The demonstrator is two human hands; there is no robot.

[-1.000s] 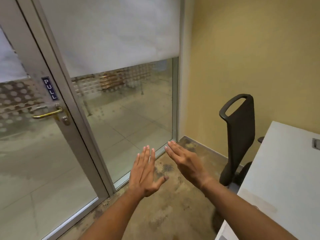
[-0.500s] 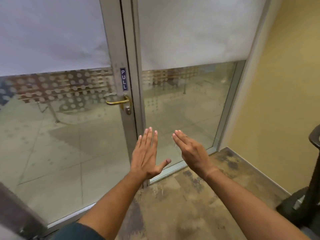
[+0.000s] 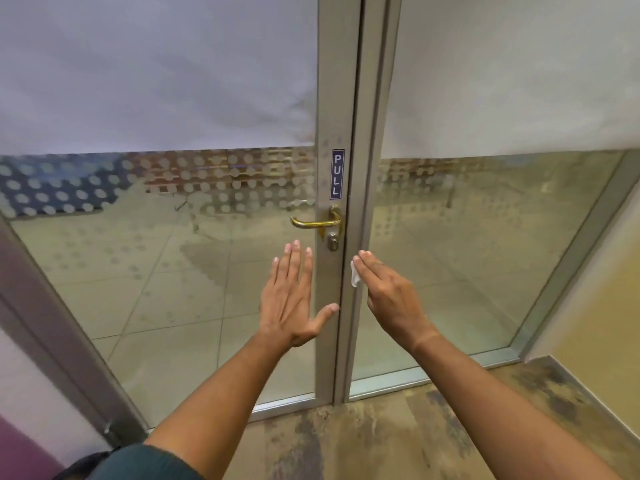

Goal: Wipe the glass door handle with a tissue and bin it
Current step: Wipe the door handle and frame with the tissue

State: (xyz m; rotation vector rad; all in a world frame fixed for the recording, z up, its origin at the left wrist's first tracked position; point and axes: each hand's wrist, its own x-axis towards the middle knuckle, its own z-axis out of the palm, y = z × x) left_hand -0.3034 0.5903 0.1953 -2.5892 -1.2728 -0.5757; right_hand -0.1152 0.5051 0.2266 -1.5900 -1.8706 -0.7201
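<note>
The brass lever handle [image 3: 316, 222] sits on the grey metal frame of the glass door [image 3: 166, 271], just under a blue PULL label [image 3: 337, 173]. My left hand [image 3: 289, 299] is flat with fingers apart, below and slightly left of the handle, and holds nothing. My right hand [image 3: 388, 299] is stretched out to the right of the door frame, below the handle. A small white tissue [image 3: 354, 277] peeks out from under its fingers, mostly hidden by the hand. Neither hand touches the handle. No bin is in view.
A lock cylinder [image 3: 333, 242] sits under the handle. White blinds [image 3: 156, 71] cover the upper glass. A fixed glass panel [image 3: 467, 254] stands to the right, then a yellow wall [image 3: 595, 306]. A worn brown floor [image 3: 381, 438] lies below.
My view has swung left, away from the chair and table, until the door handle is centred. Both hands stayed raised and are now closer to the handle. The tissue now shows under my right hand.
</note>
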